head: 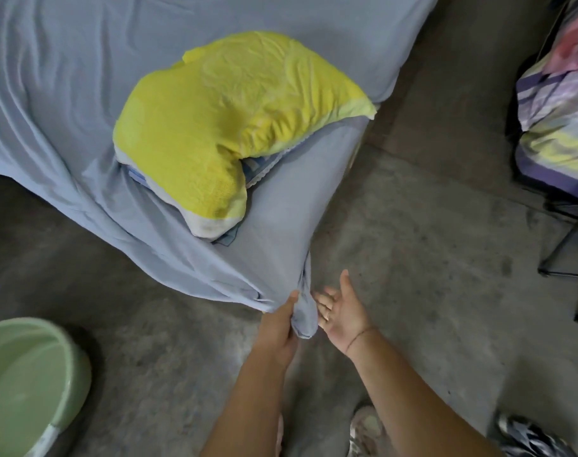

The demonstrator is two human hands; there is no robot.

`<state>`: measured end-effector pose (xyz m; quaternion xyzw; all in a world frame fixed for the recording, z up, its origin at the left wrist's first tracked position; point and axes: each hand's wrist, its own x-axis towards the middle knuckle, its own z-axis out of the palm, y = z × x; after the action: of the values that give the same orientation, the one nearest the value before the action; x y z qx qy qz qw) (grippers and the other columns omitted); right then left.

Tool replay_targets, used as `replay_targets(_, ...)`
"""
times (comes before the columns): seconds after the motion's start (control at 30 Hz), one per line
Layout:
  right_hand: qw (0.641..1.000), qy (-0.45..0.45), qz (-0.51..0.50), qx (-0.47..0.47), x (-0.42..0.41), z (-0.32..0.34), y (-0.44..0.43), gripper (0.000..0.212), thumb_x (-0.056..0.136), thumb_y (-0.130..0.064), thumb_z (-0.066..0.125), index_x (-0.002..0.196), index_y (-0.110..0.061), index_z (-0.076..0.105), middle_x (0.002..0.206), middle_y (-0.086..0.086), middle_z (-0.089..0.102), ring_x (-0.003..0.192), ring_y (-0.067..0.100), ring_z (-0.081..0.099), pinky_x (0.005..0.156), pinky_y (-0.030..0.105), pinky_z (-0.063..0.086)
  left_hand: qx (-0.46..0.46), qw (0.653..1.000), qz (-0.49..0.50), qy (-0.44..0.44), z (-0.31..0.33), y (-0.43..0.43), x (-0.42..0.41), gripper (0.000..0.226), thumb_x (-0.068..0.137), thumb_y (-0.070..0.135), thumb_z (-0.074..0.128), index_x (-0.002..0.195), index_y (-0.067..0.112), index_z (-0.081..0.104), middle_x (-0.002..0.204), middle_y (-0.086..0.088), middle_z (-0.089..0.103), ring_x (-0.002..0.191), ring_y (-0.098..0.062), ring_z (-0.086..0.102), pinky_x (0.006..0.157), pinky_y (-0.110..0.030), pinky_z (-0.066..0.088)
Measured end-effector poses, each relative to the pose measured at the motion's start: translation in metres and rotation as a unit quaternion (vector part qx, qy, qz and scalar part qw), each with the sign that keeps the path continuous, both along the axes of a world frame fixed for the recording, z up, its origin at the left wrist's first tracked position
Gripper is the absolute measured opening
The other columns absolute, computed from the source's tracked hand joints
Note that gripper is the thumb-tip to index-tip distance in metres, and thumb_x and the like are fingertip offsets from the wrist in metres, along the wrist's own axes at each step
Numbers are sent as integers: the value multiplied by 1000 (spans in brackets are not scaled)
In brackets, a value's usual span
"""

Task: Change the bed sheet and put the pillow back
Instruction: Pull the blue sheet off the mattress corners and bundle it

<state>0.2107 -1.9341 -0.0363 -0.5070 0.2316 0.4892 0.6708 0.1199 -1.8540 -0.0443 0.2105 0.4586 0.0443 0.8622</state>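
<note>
The left grip (277,328) holds the sheet corner (305,313) bunched taut, likely for tucking; the right grip (342,311) is spread wide just beside it.

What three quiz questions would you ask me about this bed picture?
1. True or false: the yellow pillow lies on top of the blue sheet.
2. Which hand grips the bunched corner of the blue sheet? A) the left one B) the right one C) both
3. What colour is the basin on the floor?

Key:
1. True.
2. A. The left hand grips the corner. The right hand is open beside it, palm up.
3. Green.
</note>
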Motion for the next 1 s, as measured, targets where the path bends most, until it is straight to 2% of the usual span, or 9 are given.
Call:
replay_targets(0.07, 998, 59, 18, 18, 22, -3, 7, 68, 90, -69, 33, 108, -7, 53, 75, 6, 60, 53, 14, 56, 62, 28, 45, -36, 999, 9, 1, 7, -4, -1, 33, 101, 22, 47, 125, 4, 58, 124, -10, 62, 106, -20, 60, 95, -30, 48)
replay_targets(0.13, 994, 96, 39, 46, 40, -7, 22, 80, 86, -74, 37, 123, -5, 57, 100, 12, 65, 81, 24, 64, 80, 36, 52, -47, 998, 38, -9, 13, -9, -2, 45, 89, 21, 63, 129, -1, 57, 122, -12, 65, 104, -19, 63, 98, -29, 46)
replay_targets(0.2, 989, 120, 44, 74, 58, -9, 38, 82, 88, -72, 37, 133, -5, 52, 131, 16, 58, 118, 32, 55, 99, 44, 44, -31, 999, 24, -27, 21, -10, -1, 45, 73, 14, 78, 110, -8, 68, 87, -15, 73, 71, -19, 72, 66, -25, 57)
replay_targets(0.27, 988, 118, 8, 99, 75, -6, 53, 76, 92, -65, 36, 137, -5, 48, 140, 19, 50, 129, 33, 47, 100, 47, 38, -45, 998, 35, -37, 29, -9, 0, 22, 90, 11, 59, 89, -5, 75, 72, -12, 73, 58, -19, 71, 46, -25, 55)
replay_targets(0.4, 988, 81, -29, 127, 98, -3, 64, 68, 93, -59, 42, 137, -9, 51, 137, 18, 54, 128, 33, 48, 103, 47, 40, -62, 997, 56, -10, 28, -8, -1, 30, 92, 16, 53, 116, 0, 64, 108, -11, 72, 89, -17, 73, 71, -25, 59)
replay_targets(0.5, 992, 10, 32, 123, 100, -5, 50, 67, 86, -56, 59, 140, -18, 49, 133, 14, 59, 124, 32, 55, 100, 47, 46, -53, 995, 89, 5, 16, -13, 8, 35, 95, 19, 52, 124, 1, 60, 114, -14, 70, 97, -22, 71, 69, -28, 59)
replay_targets(0.63, 987, -59, 83, 122, 109, -6, 31, 60, 82, -45, 68, 131, -12, 57, 129, 19, 61, 119, 35, 58, 104, 52, 43, -40, 990, 133, -27, 15, -21, 50, 61, 85, 34, 66, 136, 3, 51, 131, -18, 60, 123, -30, 57, 107, -44, 42)
replay_targets(0.87, 982, -163, 90, 25, 97, 18, 9, 37, 98, -24, 52, 124, 2, 56, 122, 20, 63, 116, 31, 60, 107, 42, 42, -92, 985, 144, -26, 31, -11, 141, 62, 75, 35, 78, 124, -1, 63, 121, -19, 66, 114, -32, 63, 105, -45, 45)
replay_targets(1.0, 985, -105, 126, 62, 118, 21, -2, 51, 92, -41, 51, 126, -4, 58, 124, 17, 64, 113, 25, 63, 99, 38, 46, -82, 988, 133, 9, 24, -5, 148, 56, 78, 26, 75, 122, -5, 61, 116, -22, 67, 109, -35, 65, 99, -47, 50)
